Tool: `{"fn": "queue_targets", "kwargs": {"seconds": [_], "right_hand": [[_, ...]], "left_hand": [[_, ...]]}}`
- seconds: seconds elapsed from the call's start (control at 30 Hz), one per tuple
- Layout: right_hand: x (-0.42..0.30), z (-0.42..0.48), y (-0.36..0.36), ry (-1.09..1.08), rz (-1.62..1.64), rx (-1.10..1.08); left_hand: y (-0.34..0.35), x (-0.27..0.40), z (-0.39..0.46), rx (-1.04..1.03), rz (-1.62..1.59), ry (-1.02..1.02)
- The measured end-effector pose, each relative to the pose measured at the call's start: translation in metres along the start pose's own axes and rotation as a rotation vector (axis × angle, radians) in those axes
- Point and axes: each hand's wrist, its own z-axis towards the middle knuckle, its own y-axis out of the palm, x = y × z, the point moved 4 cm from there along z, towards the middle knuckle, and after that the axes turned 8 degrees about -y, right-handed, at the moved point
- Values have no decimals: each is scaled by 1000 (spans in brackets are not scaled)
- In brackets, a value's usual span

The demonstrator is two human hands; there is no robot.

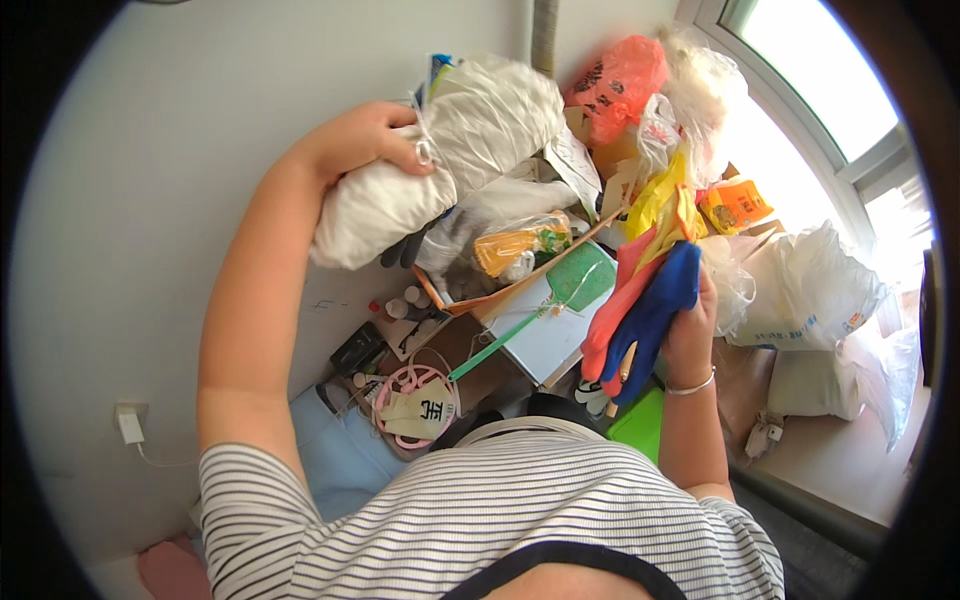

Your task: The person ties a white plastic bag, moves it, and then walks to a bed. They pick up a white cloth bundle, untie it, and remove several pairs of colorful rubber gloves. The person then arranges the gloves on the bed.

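My left hand (386, 139) grips a bundle of off-white cloth (495, 120) tied with a thin white cord, raised over a heaped cardboard box at the wall. In my right hand (694, 322) are several limp cloth pieces, a blue one (652, 315), a pink one (619, 300) and a yellow one (664, 217), with a thin wooden stick (626, 364) among them. Between my hands, a green plastic fly swatter (581, 277) lies on a pale blue board (551, 337). A clear wrapper holding something orange (517, 244) rests in the box (469, 304).
A wall with a plugged-in charger (130, 427) is on the left. A red plastic bag (622, 82) and white plastic bags (810, 289) pile up near the window at right. Small bottles (405, 304) and a pink round frame (416, 405) lie below the box.
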Motion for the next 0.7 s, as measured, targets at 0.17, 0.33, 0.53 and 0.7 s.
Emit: {"fn": "queue_targets", "kwargs": {"seconds": [0.17,0.33,0.53,0.7], "right_hand": [[6,-29,-20,102,-18,-4],[4,-42,-35,142,-89,29],[2,-34,-32,124,-83,17],[5,-28,-21,133,-81,-69]], "left_hand": [[33,-52,112,-147,144,-283],[49,-98,155,-139,86,-276],[43,-115,162,-83,2,-272],[53,-121,146,309,526,115]]}}
